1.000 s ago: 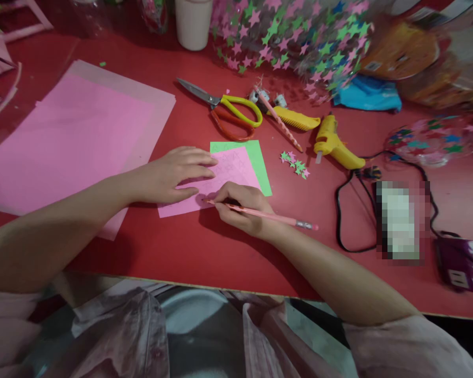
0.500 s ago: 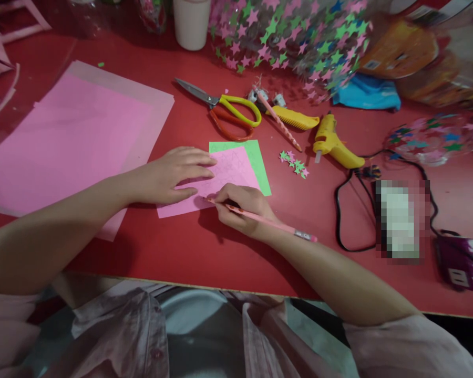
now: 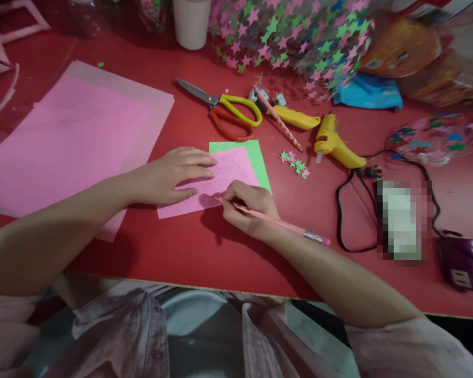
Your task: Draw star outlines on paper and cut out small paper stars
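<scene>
My right hand (image 3: 250, 207) pinches a pink pencil (image 3: 278, 221), its tip on the lower part of a small pink paper (image 3: 236, 170). Faint star-like pencil outlines cover that sheet. Flat on its left side lies my left hand (image 3: 175, 176), fingers spread and holding nothing. A green paper (image 3: 256, 157) sticks out from beneath the pink one at the top and right. Just beyond the papers rest scissors (image 3: 220, 102) with one yellow and one orange-red handle. Small cut stars (image 3: 295, 164) in pink and green sit to the right of the papers.
Large pink sheets (image 3: 86, 126) lie on the red table (image 3: 173, 252) at left. Farther back are a white cup (image 3: 192, 23), a star-filled clear bag (image 3: 291, 37) and a second pencil (image 3: 279, 121). A yellow glue gun (image 3: 335, 142) with a black cord (image 3: 339, 215) lies at right.
My right hand and its pencil have shifted slightly right, uncovering a bit more pencil marking on the pink paper. My left hand has stayed in place.
</scene>
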Demonstrator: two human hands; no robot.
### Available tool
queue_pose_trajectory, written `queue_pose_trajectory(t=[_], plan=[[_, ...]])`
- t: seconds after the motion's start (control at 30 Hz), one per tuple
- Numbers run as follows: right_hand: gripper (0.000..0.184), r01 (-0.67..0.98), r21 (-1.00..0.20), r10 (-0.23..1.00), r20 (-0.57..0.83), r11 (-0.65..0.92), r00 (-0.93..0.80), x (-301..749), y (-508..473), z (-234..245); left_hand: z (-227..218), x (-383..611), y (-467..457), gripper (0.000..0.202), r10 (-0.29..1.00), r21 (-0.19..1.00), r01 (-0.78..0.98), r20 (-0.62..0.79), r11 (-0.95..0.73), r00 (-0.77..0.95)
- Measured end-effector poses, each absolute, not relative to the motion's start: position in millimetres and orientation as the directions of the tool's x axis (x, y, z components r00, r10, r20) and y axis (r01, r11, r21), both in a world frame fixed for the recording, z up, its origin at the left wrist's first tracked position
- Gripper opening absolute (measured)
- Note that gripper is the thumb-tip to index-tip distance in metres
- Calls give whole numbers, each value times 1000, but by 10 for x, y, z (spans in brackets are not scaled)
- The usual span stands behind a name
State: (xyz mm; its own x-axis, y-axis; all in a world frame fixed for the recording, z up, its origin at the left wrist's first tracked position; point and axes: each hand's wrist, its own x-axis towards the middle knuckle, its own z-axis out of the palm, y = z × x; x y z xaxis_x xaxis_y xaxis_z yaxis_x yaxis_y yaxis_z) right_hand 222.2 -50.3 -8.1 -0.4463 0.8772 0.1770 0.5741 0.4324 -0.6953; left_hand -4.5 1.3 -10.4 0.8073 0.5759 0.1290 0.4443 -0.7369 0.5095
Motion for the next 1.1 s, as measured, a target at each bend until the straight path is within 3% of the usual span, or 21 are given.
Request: queue_pose_trajectory(t=[0.47, 0.87, 1.1], plan=[[14, 510, -646, 789, 250, 568, -561, 2229, -484, -55, -117, -43, 7, 39, 587, 518, 448, 137, -729, 798], [10, 468, -634, 708, 184, 616, -682, 2223, -480, -27, -86, -32, 0, 39, 592, 521, 458, 115, -720, 798], [11, 401, -609, 651, 264, 685, -712, 2214, -479, -46, -105, -38, 4, 39, 587, 518, 452, 126, -727, 800]])
